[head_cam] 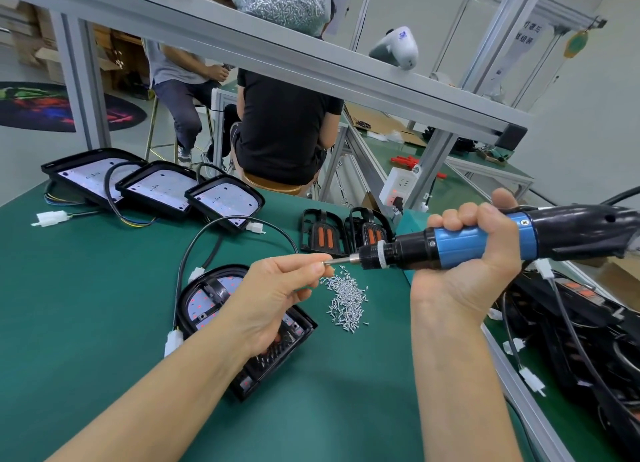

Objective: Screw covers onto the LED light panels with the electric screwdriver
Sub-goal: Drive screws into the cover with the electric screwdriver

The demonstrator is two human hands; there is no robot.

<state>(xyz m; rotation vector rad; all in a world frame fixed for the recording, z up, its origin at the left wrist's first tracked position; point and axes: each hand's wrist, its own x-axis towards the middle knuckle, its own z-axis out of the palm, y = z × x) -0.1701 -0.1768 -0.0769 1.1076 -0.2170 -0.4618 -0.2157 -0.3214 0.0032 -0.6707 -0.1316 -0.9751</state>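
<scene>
Right hand [471,250] wrapped round blue-and-black cylindrical screwdriver [460,243]; left hand [277,292] pinching tiny metal screw [327,262] at bit tip.

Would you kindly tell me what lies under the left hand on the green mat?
Under the left hand lies a black LED light panel with its black cover on it. The hand and forearm hide its middle, so any screws there cannot be seen.

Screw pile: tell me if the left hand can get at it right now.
Probably yes: the left hand pinches one screw just above the screw pile, with nothing between.
</scene>
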